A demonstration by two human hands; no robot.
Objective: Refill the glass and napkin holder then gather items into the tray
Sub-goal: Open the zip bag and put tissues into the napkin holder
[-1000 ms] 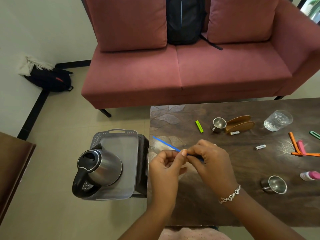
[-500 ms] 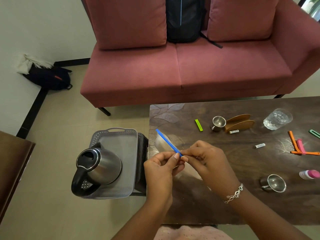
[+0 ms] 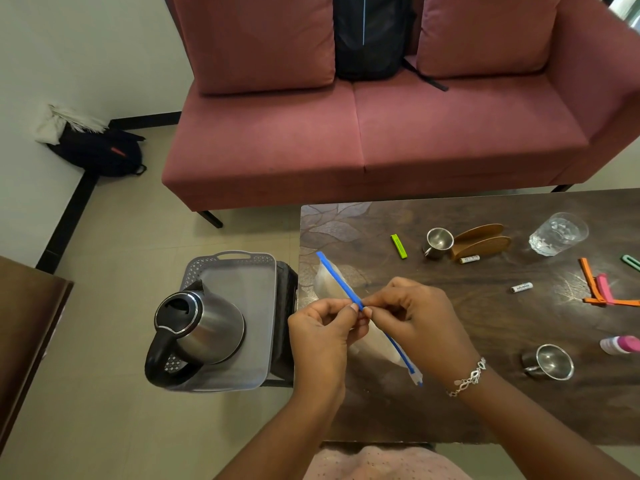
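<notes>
Two hands [image 3: 322, 327] [image 3: 415, 320] on one bag [image 3: 339, 279]; two steel cups [image 3: 439, 241] [image 3: 550, 363], one glass [image 3: 557, 233]

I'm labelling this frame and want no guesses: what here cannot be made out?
All in the head view:
- What the clear plastic zip bag with the blue seal holds: the left hand and right hand cover its middle.
- The pink-capped white bottle and the green clip: cut off by the right edge.
- Print on the small white cylinder: too small.
- Water level in the steel kettle: hidden by its lid.
</notes>
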